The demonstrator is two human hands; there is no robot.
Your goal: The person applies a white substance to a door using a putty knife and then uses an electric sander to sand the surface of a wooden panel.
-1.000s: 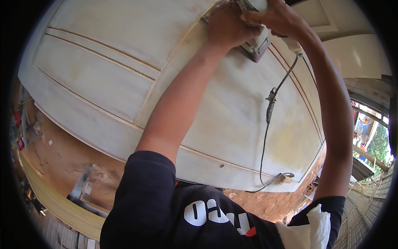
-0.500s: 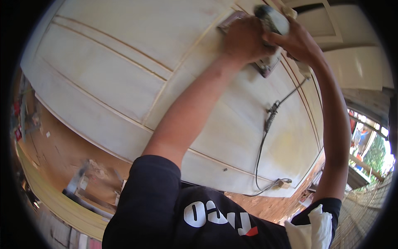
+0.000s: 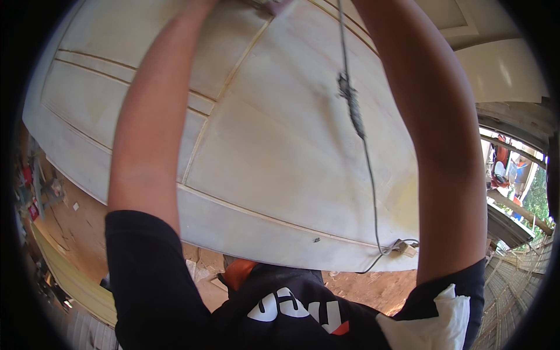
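Note:
A wide, pale panel (image 3: 274,157) with grooved lines lies in front of me. Both my forearms, the left (image 3: 150,116) and the right (image 3: 446,134), stretch over it to the top edge, where the hands pass out of view. Between them, a corner of the sander's reddish pad (image 3: 275,6) shows at the top edge, against the panel. The rest of the sander is cut off. Its dark power cord (image 3: 372,186) runs down across the panel, with a thick taped joint (image 3: 351,105) partway along. What my fingers grip is out of view.
At the panel's near edge, the cord meets a small tan block (image 3: 406,249). Brown ground with debris (image 3: 70,204) lies below left, beside a yellowish board (image 3: 76,277). Other pale panels (image 3: 496,73) stand at the upper right. A slatted surface (image 3: 519,286) is at the lower right.
Both arms have reached farther out, and the sander, held in both hands before, has moved up and left, mostly out of view. The cord has swung left and now hangs straighter.

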